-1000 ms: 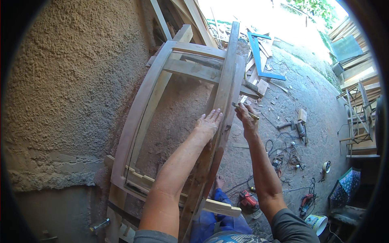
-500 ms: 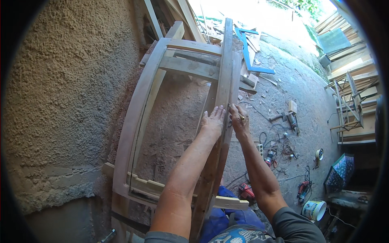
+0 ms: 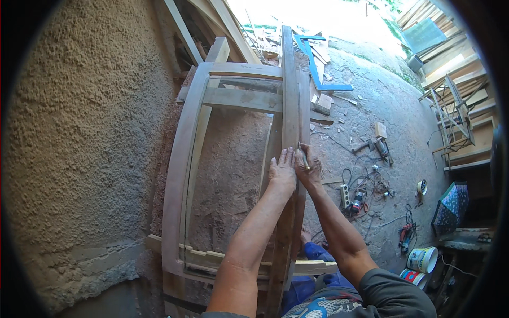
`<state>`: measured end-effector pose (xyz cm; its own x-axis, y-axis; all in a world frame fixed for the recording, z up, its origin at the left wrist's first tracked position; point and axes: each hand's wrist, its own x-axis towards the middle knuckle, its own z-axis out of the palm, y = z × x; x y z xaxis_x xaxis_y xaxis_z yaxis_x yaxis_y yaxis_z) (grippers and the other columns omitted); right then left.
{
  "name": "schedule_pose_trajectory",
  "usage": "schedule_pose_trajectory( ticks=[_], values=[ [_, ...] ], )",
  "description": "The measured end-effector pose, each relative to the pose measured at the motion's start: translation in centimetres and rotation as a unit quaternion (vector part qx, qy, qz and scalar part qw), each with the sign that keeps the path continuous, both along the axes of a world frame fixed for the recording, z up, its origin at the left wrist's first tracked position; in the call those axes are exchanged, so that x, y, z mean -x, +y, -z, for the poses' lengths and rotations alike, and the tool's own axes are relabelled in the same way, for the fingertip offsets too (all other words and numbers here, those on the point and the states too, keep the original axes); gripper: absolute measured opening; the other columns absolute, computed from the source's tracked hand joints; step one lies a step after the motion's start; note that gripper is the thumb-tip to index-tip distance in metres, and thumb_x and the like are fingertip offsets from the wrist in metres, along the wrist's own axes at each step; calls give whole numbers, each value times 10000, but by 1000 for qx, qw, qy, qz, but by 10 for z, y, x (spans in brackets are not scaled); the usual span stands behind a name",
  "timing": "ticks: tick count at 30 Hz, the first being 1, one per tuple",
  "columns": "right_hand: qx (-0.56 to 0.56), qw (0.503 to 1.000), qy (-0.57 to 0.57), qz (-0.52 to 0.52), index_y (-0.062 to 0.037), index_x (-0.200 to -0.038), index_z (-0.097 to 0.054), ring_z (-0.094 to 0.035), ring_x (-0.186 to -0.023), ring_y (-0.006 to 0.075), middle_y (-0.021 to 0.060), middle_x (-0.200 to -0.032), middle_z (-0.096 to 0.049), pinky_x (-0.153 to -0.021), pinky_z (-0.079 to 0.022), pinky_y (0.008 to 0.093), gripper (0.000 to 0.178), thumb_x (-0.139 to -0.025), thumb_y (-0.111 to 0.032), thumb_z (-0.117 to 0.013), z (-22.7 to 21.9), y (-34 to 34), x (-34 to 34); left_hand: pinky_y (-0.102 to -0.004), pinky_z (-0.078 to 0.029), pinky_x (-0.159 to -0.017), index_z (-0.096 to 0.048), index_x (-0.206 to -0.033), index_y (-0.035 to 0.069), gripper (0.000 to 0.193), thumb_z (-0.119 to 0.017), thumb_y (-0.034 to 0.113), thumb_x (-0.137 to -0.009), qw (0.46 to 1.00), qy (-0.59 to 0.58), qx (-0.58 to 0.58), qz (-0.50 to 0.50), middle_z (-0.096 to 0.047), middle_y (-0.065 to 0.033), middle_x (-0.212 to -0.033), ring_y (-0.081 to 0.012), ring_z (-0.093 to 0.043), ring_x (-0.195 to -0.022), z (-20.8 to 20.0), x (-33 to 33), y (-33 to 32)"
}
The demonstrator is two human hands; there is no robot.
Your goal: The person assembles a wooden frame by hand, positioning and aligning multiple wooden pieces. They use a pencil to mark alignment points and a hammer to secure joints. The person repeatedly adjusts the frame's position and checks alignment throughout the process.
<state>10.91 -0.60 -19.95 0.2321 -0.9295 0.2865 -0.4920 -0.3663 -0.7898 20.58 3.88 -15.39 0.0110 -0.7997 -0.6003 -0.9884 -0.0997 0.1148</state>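
Low in the frame both forearms rise to the centre, where the left hand [image 3: 282,172] lies flat, fingers stretched out and gripping nothing, on the long upright rail of a curved wooden frame [image 3: 183,159], and the right hand [image 3: 308,168] touching beside it is clenched round a pencil [image 3: 304,157] with its tip against that rail. The frame leans on a rough plastered wall [image 3: 79,148] filling the left half. Further off at right, power tools and tangled cables [image 3: 366,185] lie on the concrete floor [image 3: 392,106], with a blue square [image 3: 318,69] among wood offcuts at upper centre.
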Motion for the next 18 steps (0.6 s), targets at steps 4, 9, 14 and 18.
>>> schedule_pose_trajectory(
  ticks=[4, 9, 14, 18],
  values=[
    [0, 1000, 10, -14, 12, -1142, -627, -691, -943, 451, 274, -1012, -693, -811, -549, 490, 283, -957, -202, -614, -9, 1, 1, -525, -118, -1266, -27, -1651, 93, 733, -395, 212, -1029, 1000, 8, -14, -1, 73, -67, -1734, -254, 29, -1598, -7, -1, 0],
    [-32, 999, 1, -24, 19, -1146, -626, -695, -936, 443, 274, -1001, -697, -812, -553, 477, 286, -956, -193, -599, -13, -13, -2, -517, -112, -1269, -26, -1647, 75, 723, -386, 214, -1036, 999, 27, -7, -17, 56, -74, -1734, -262, 23, -1597, -3, 0, -1],
    [-11, 1000, -7, -17, 12, -1061, -671, -706, -916, 404, 261, -931, -711, -804, -555, 459, 254, -938, -199, -599, -1, -80, -19, -501, -123, -1275, -27, -1637, 39, 698, -355, 152, -1032, 1000, 13, -5, -12, 30, -101, -1731, -279, -13, -1596, -6, 4, -2],
    [11, 999, 5, -42, -3, -1034, -707, -718, -909, 328, 220, -970, -727, -828, -551, 379, 245, -920, -189, -595, 4, -156, -43, -489, -128, -1276, -16, -1628, 8, 770, -448, 165, -1009, 1000, 16, -4, -10, 30, -131, -1726, -302, -29, -1593, 1, 3, 0]
  ],
)
